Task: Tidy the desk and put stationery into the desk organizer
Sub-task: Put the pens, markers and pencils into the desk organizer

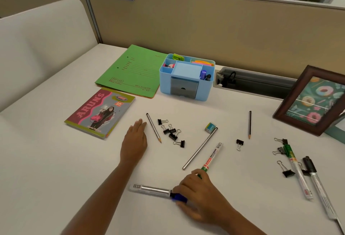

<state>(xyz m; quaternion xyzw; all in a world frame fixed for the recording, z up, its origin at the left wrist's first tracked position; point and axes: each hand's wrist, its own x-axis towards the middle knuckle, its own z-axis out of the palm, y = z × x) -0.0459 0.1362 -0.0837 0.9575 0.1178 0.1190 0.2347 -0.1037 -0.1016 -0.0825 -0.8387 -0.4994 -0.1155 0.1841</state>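
A light blue desk organizer [166, 85] stands at the back of the white desk, with pens and coloured bits in its compartments. My right hand [201, 195] is closed around the blue cap end of a whiteboard marker [149, 190] lying near the front edge, and its fingers also touch the green-capped whiteboard marker [212, 157]. My left hand [134, 141] rests flat, palm down, beside a pencil [154, 128]. Several black binder clips [172, 132] lie in a cluster. A long pencil [200, 148], an eraser [210, 127] and another pencil [250, 124] lie mid-desk.
A green folder [130, 70] and a notebook [100, 111] lie at the left. A framed picture [313, 100] leans at the right. More binder clips [285, 171], a green marker [296, 169] and a black marker [317, 178] lie at the right front. A cable slot [252, 83] opens behind the organizer.
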